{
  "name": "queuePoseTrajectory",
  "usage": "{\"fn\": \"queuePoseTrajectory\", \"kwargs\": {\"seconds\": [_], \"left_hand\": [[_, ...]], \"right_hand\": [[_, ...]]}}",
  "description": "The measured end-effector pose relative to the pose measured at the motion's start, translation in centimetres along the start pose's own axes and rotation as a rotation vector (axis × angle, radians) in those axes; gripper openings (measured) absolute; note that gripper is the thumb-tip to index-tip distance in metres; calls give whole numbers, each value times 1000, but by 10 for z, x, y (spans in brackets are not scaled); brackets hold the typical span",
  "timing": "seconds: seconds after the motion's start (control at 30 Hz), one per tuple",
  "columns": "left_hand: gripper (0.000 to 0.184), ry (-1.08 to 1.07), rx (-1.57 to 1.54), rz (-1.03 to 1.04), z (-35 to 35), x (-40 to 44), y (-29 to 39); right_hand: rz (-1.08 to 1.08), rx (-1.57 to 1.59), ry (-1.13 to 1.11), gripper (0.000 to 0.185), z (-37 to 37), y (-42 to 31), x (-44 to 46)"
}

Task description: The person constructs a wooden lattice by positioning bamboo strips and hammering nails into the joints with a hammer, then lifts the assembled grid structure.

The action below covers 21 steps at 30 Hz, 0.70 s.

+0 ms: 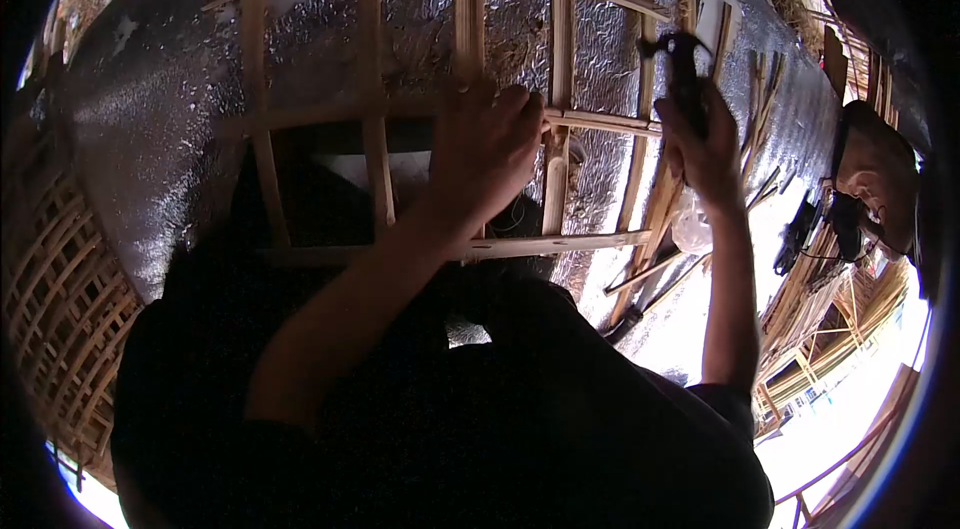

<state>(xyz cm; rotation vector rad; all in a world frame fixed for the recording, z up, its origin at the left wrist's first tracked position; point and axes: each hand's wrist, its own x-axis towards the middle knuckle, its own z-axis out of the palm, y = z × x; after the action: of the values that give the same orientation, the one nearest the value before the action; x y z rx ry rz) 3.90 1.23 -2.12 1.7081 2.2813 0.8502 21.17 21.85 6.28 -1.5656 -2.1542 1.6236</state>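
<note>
A frame of crossed wooden slats (pixel 562 39) lies in front of me, its strips nailed or laid over one another in a grid. My left hand (pixel 485 144) rests on the middle cross slat (pixel 605 123), fingers bent and pinched together near an upright strip. Whatever is between those fingertips is too small to make out. To the right, my right hand (pixel 705 151) grips a claw hammer (pixel 684 64) by its dark handle, head up, raised apart from the slats. The lower cross slat (pixel 560 246) runs beneath my left forearm.
Crinkled silver foil sheeting (pixel 160 149) spreads under and around the frame. Loose strips and a clear plastic bag (pixel 692 229) lie at right. Part of another person (pixel 875 179) shows at the right edge. A woven lattice (pixel 65 319) stands at lower left.
</note>
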Motion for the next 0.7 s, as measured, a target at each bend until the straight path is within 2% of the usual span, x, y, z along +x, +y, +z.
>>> {"fn": "queuePoseTrajectory", "kwargs": {"seconds": [0.07,0.23,0.37,0.43,0.5,0.6,0.7], "left_hand": [[32,-101,5,-45,-10,10,6],[26,-217,-45,-49,-10,24,5],[17,-302,-157,-37,-10,36,2],[16,-323,-185,-55,-9,40,4],[17,-363,-175,-59,-11,45,5],[42,-579,-204,-137,-20,57,4],[36,-584,-154,-96,-26,60,3]], "right_hand": [[98,7,36,37,14,5,-21],[66,169,14,22,31,37,-43],[153,386,30,25,38,43,-45],[147,331,55,20,41,39,-42],[144,281,70,18,40,39,-41],[136,260,86,22,40,40,-40],[60,246,131,28,48,43,-39]]}}
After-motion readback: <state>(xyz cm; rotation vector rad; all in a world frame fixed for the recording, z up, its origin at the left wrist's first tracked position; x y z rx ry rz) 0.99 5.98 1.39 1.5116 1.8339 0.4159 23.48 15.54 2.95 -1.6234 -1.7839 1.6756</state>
